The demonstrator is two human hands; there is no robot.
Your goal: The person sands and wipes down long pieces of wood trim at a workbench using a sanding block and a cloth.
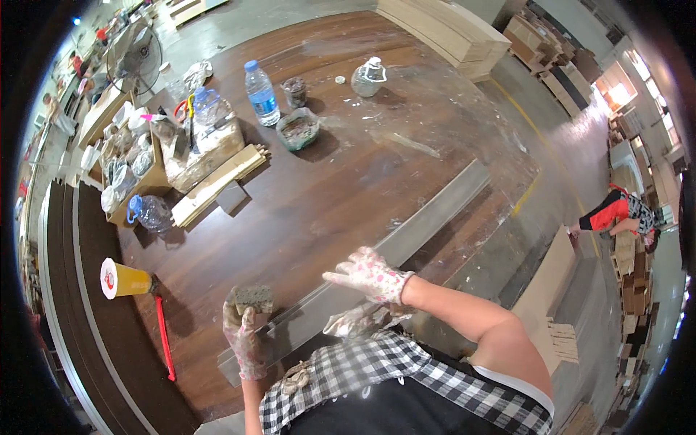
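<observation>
A long, narrow grey board [435,214] lies slantwise on the brown table [319,217], close in front of my body. My left hand [245,341], in a pale glove with red dots, grips a dark grey sponge-like block [252,299]. That block is raised near the board's left end. Above the board's middle hovers my right hand [373,277] in a matching glove, its fingers spread and nothing in it. A crumpled whitish rag [362,321] is between the board's near edge and my checked apron.
Toward the back stand a water bottle [262,98], a green bowl of dark paste [298,130] and a clear jug [367,78]. On the left are a yellow cup [127,280], a red strip [164,337] and stacked dark panels [90,290]. A person [620,214] bends at the right.
</observation>
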